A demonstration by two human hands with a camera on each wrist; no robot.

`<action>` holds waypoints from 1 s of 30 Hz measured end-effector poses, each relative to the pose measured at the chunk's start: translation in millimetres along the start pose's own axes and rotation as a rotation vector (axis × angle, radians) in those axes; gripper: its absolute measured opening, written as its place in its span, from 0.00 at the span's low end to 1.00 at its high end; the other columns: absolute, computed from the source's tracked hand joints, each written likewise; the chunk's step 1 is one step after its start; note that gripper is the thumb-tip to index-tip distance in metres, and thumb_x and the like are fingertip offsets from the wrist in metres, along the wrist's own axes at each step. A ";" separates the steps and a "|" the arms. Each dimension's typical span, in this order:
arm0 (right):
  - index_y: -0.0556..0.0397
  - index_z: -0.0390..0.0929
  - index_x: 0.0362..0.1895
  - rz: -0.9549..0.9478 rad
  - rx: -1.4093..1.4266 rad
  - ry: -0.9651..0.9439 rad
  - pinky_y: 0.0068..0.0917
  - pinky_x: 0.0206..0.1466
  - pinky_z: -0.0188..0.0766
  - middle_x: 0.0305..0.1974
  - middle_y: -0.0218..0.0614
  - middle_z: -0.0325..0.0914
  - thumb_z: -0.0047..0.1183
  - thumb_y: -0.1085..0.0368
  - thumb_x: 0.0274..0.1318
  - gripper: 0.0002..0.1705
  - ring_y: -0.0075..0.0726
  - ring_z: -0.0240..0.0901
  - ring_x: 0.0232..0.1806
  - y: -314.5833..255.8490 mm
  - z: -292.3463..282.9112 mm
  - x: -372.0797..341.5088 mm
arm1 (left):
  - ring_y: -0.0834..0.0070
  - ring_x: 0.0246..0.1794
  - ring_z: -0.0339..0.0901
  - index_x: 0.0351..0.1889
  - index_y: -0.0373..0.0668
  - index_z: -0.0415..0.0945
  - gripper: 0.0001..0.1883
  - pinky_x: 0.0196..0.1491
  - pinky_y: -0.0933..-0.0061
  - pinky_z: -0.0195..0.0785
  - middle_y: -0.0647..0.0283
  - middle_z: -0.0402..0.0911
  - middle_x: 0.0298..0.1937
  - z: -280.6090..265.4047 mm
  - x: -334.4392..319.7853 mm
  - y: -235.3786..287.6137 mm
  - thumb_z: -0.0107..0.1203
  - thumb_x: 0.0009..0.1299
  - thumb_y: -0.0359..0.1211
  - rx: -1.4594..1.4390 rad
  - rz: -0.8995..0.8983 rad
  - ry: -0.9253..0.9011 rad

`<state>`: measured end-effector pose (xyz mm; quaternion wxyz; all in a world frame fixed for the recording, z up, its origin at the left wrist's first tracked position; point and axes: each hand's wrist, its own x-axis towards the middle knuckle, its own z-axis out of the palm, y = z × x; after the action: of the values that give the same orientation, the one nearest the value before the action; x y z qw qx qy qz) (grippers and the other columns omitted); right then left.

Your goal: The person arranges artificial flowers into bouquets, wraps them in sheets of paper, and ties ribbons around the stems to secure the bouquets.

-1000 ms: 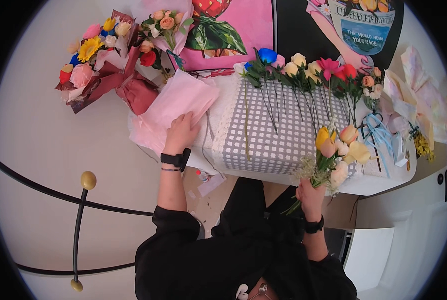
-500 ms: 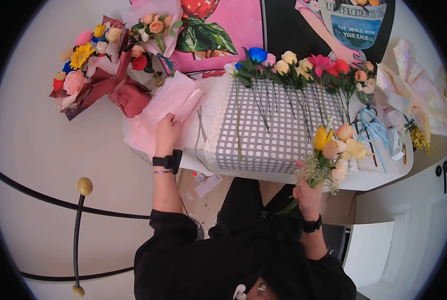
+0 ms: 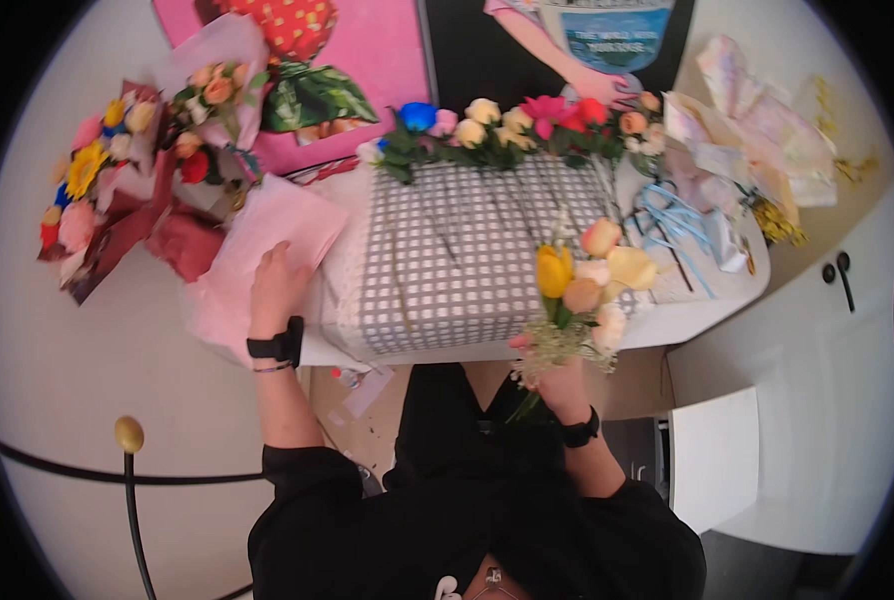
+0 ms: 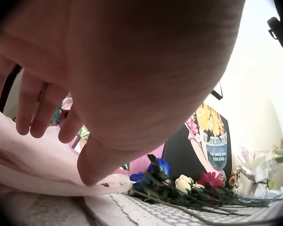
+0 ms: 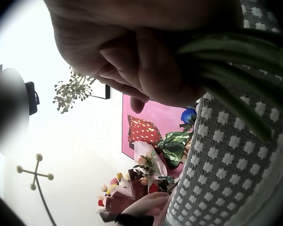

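Observation:
My right hand (image 3: pixel 565 392) grips a small bunch of flowers (image 3: pixel 579 290) by its stems, above the table's front edge. Yellow and peach tulips, pale blooms and fine white filler flowers make up the bunch. Its green stems (image 5: pixel 240 70) run out of the fist in the right wrist view. At the left end of the table, my left hand (image 3: pixel 279 288) is over a sheet of pink wrapping paper (image 3: pixel 292 215). The left wrist view shows that hand's fingers (image 4: pixel 45 110) extended, reaching down toward the paper (image 4: pixel 33 169), with nothing held between them.
Loose flowers (image 3: pixel 482 125) lie in a row along the back of the checked cloth (image 3: pixel 457 290). Two wrapped bouquets stand at the left, one in dark red paper (image 3: pixel 182 245). Blue ribbon (image 3: pixel 677 220) and iridescent wrapping (image 3: pixel 757 120) occupy the right end.
The head view has swung, so the table sits further left in it. My left hand's fingers were curled at the paper half a second ago and now stretch out. My right hand keeps its grip.

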<state>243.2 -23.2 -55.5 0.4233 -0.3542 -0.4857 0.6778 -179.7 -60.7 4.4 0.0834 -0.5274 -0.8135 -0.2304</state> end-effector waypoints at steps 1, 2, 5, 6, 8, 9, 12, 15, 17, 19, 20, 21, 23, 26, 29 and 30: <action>0.56 0.77 0.47 -0.027 -0.028 0.019 0.17 0.18 0.57 0.31 0.30 0.79 0.50 0.74 0.62 0.10 0.16 0.63 0.18 0.4 0.1 -1.4 | 0.45 0.59 0.72 0.62 0.37 0.68 0.26 0.60 0.53 0.67 0.43 0.74 0.59 1.4 1.2 2.2 0.55 0.66 0.35 0.061 -0.036 -0.036; 0.56 0.77 0.47 -0.038 -0.033 0.048 0.17 0.18 0.57 0.31 0.30 0.79 0.50 0.74 0.62 0.10 0.16 0.63 0.18 -3.6 0.9 -2.8 | 0.45 0.59 0.72 0.62 0.37 0.68 0.26 0.60 0.53 0.67 0.43 0.74 0.59 4.1 2.3 3.6 0.55 0.66 0.35 0.043 -0.010 -0.041; 0.51 0.71 0.47 -0.011 0.019 0.010 0.18 0.20 0.56 0.24 0.22 0.67 0.49 0.74 0.61 0.11 0.14 0.60 0.18 -12.6 -0.9 -5.7 | 0.45 0.59 0.72 0.62 0.37 0.69 0.26 0.60 0.53 0.67 0.43 0.73 0.60 9.7 3.6 2.3 0.53 0.66 0.33 0.041 -0.045 -0.063; 0.51 0.71 0.48 -0.027 0.007 -0.009 0.18 0.20 0.56 0.23 0.22 0.66 0.49 0.75 0.61 0.12 0.15 0.60 0.18 -10.8 -3.9 -5.4 | 0.45 0.59 0.72 0.62 0.36 0.69 0.25 0.61 0.54 0.66 0.42 0.73 0.60 10.5 4.5 0.8 0.53 0.66 0.33 0.052 -0.076 -0.072; 0.51 0.70 0.49 -0.042 -0.010 -0.025 0.18 0.20 0.57 0.23 0.21 0.66 0.49 0.75 0.61 0.13 0.15 0.60 0.18 -4.7 -9.5 -4.2 | 0.45 0.59 0.72 0.62 0.36 0.70 0.25 0.61 0.54 0.66 0.42 0.73 0.60 11.0 4.8 -0.1 0.53 0.66 0.33 0.058 -0.107 -0.082; 0.53 0.70 0.51 -0.065 -0.083 -0.013 0.17 0.23 0.62 0.32 0.29 0.74 0.50 0.74 0.61 0.14 0.16 0.65 0.23 -1.0 -11.7 -2.9 | 0.45 0.60 0.72 0.61 0.35 0.70 0.24 0.61 0.54 0.66 0.42 0.74 0.60 9.4 5.3 0.1 0.52 0.67 0.34 0.055 -0.125 -0.100; 0.52 0.70 0.51 -0.079 -0.068 -0.013 0.17 0.23 0.62 0.32 0.29 0.74 0.50 0.74 0.61 0.14 0.16 0.66 0.23 -1.2 -6.9 -1.8 | 0.46 0.60 0.72 0.60 0.34 0.70 0.24 0.61 0.55 0.66 0.42 0.75 0.59 4.7 3.4 3.8 0.52 0.69 0.36 0.033 -0.148 -0.102; 0.52 0.69 0.52 -0.050 0.022 -0.013 0.18 0.25 0.64 0.33 0.29 0.73 0.50 0.74 0.61 0.15 0.18 0.68 0.27 6.7 -9.5 0.0 | 0.47 0.60 0.72 0.60 0.33 0.70 0.25 0.61 0.56 0.66 0.42 0.75 0.58 1.9 -0.5 1.2 0.54 0.70 0.38 0.014 -0.089 -0.092; 0.54 0.68 0.54 -0.027 0.022 -0.008 0.19 0.29 0.71 0.43 0.36 0.81 0.52 0.74 0.61 0.17 0.21 0.75 0.36 6.7 -11.5 0.5 | 0.47 0.60 0.72 0.60 0.32 0.70 0.26 0.61 0.56 0.66 0.42 0.75 0.59 1.3 -1.5 -1.1 0.54 0.70 0.40 0.016 -0.032 -0.096; 0.55 0.67 0.54 0.090 -0.032 -0.054 0.22 0.33 0.73 0.44 0.36 0.80 0.52 0.75 0.61 0.17 0.25 0.76 0.43 -1.5 -8.8 0.5 | 0.47 0.60 0.72 0.60 0.31 0.70 0.28 0.61 0.57 0.66 0.41 0.75 0.59 0.9 -3.7 -3.1 0.57 0.69 0.43 -0.069 -0.054 -0.096; 0.55 0.67 0.54 0.091 -0.031 -0.059 0.22 0.33 0.73 0.44 0.36 0.80 0.52 0.75 0.61 0.17 0.25 0.76 0.43 2.5 -8.3 1.7 | 0.47 0.60 0.72 0.60 0.31 0.70 0.28 0.61 0.57 0.66 0.41 0.75 0.59 -0.8 -4.4 -1.8 0.57 0.69 0.43 -0.066 -0.058 -0.095; 0.54 0.68 0.53 0.075 0.054 -0.042 0.22 0.36 0.74 0.44 0.36 0.79 0.52 0.75 0.61 0.16 0.25 0.76 0.43 9.5 -8.3 2.9 | 0.48 0.60 0.72 0.60 0.31 0.71 0.28 0.62 0.57 0.66 0.41 0.75 0.59 -2.8 -5.0 1.0 0.57 0.69 0.43 -0.089 -0.068 -0.104; 0.53 0.69 0.52 0.061 0.139 -0.026 0.23 0.39 0.74 0.44 0.35 0.78 0.52 0.75 0.62 0.15 0.26 0.75 0.43 12.9 -4.6 4.9 | 0.48 0.61 0.72 0.60 0.31 0.71 0.28 0.62 0.58 0.66 0.41 0.75 0.59 -3.6 -6.3 0.1 0.57 0.69 0.44 -0.111 -0.079 -0.113; 0.50 0.75 0.48 -0.409 -0.186 -0.031 0.20 0.26 0.67 0.29 0.23 0.73 0.55 0.70 0.62 0.10 0.20 0.68 0.23 17.1 -3.0 13.8 | 0.48 0.61 0.72 0.58 0.31 0.71 0.28 0.62 0.57 0.66 0.41 0.75 0.59 -1.1 -7.7 -3.5 0.58 0.69 0.43 -0.061 -0.015 -0.101; 0.51 0.80 0.46 -0.457 -0.264 -0.103 0.21 0.34 0.73 0.37 0.27 0.80 0.59 0.69 0.59 0.10 0.23 0.75 0.29 36.7 -14.8 25.4 | 0.46 0.58 0.73 0.56 0.31 0.73 0.24 0.59 0.57 0.67 0.40 0.76 0.57 -0.2 -7.9 -3.2 0.57 0.69 0.41 -0.042 0.034 -0.070; 0.52 0.80 0.47 -0.433 -0.224 -0.104 0.22 0.36 0.74 0.40 0.29 0.81 0.60 0.69 0.58 0.12 0.23 0.77 0.32 32.1 -11.3 23.2 | 0.45 0.55 0.75 0.54 0.31 0.74 0.21 0.57 0.56 0.69 0.40 0.78 0.53 0.9 -7.2 -3.6 0.55 0.70 0.39 -0.065 0.028 -0.051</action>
<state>236.8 -3.2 -90.9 0.4912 -0.2513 -0.6437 0.5303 -179.8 -67.4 -0.1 0.0488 -0.5468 -0.8001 -0.2418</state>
